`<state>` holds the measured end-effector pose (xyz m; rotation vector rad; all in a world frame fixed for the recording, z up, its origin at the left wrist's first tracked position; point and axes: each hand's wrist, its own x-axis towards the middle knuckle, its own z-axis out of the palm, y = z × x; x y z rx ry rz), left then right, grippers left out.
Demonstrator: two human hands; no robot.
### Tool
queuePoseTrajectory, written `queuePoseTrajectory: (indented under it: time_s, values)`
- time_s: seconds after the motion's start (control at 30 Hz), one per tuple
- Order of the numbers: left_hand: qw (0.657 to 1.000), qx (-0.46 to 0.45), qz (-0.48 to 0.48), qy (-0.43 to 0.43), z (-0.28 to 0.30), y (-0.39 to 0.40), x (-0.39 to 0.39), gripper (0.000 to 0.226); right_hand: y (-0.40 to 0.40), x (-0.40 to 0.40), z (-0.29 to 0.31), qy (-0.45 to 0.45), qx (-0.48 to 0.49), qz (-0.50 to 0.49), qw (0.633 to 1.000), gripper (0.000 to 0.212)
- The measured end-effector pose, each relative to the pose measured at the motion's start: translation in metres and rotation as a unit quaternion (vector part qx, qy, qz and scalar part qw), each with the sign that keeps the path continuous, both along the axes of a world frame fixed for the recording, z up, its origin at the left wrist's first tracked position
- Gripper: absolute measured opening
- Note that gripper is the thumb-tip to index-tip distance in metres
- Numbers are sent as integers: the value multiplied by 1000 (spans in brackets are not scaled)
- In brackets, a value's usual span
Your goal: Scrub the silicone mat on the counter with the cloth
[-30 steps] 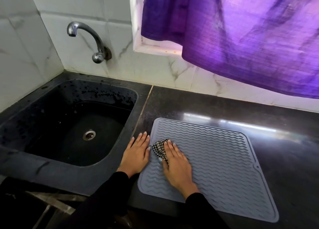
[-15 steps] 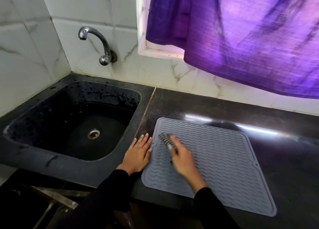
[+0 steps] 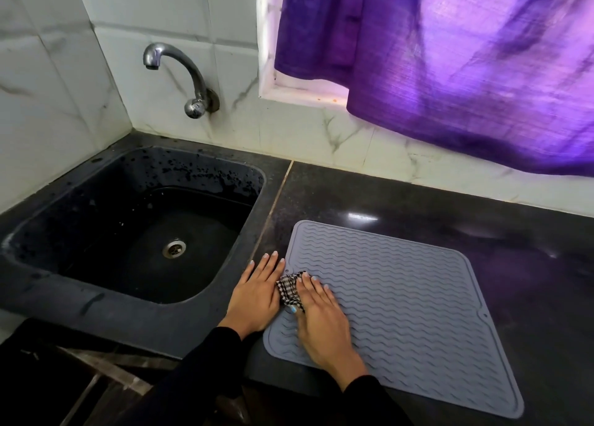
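**Soft purple daylight, dark counter**

Daylight comes in through the purple curtain [image 3: 450, 65] at the top right, and the cloth glows brightest in the middle. The white wall tiles [image 3: 48, 88] look pale and evenly lit. The black sink [image 3: 80, 300] is very dark, so little shows inside. A small bright shine sits on the counter [image 3: 363, 216]. The right hand [image 3: 321, 322] looks a bit smeared at its edges. Straight lines bend near the sides. The bottom left corner is almost black.
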<state>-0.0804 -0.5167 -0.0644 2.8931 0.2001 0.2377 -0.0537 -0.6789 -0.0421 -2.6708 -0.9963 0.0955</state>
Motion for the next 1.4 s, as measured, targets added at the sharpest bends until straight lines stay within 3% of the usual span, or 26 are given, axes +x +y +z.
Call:
queuePoseTrajectory:
  time_s: [0.07,0.13,0.2,0.23,0.27,0.3,0.4,0.5,0.53,0.63,0.83,0.9,1.0,1.07,1.1,1.13,1.17,1.2,1.23,1.3,1.33,1.4]
  values:
    - [1000,-9,3,3,2,0,1,74,-2,11,4,80,67,18,994,48]
    - [1000,-14,10,3,2,-1,0,76,-4,22,19,236,157,-45,958,40]
    - [1000,-20,11,19,1,0,-1,78,-13,33,43,424,326,-180,825,24]
    - [999,-28,12,26,1,0,-1,80,-21,39,47,456,394,-220,767,22]
    - [999,-41,14,29,3,0,0,83,-31,45,50,445,440,-254,738,23]
    - [998,-56,20,27,5,-1,1,85,-41,50,52,401,452,-268,750,26]
    - [997,-72,38,16,13,-5,6,90,-64,53,48,186,299,-236,906,41]
    - [998,-49,40,25,13,-6,16,91,-65,37,17,82,114,-190,972,50]
    - [998,-44,40,37,11,-6,19,91,-62,30,8,30,65,-172,982,52]
    - [998,-21,43,52,6,-7,25,89,-57,23,-9,-16,-12,-172,985,67]
    - [998,-1,46,35,-2,-7,27,81,-59,34,-5,-18,-57,-126,990,87]
    - [998,0,47,34,-2,-7,27,81,-60,34,-1,-3,-57,-121,991,85]
    - [998,-4,45,39,1,-8,25,83,-65,44,2,85,26,-135,987,60]
    - [998,-14,45,44,1,-8,24,85,-68,55,8,212,207,-182,938,48]
    - [998,-15,44,46,2,-8,24,86,-72,59,17,299,330,-228,866,44]
    - [998,-16,42,48,2,-7,24,87,-77,64,26,375,438,-268,772,41]
    - [998,-17,42,49,2,-7,23,87,-86,68,33,411,515,-295,692,40]
    - [998,-18,42,48,2,-7,23,87,-96,71,37,406,549,-311,661,40]
    - [998,-19,43,46,2,-7,23,88,-104,71,43,380,552,-315,672,39]
    - [998,-18,45,42,2,-8,23,87,-111,66,45,272,475,-298,783,40]
    - [998,-17,45,42,2,-8,23,87,-111,62,42,221,394,-288,844,43]
    - [998,-16,46,38,1,-7,23,86,-99,45,21,171,222,-242,929,49]
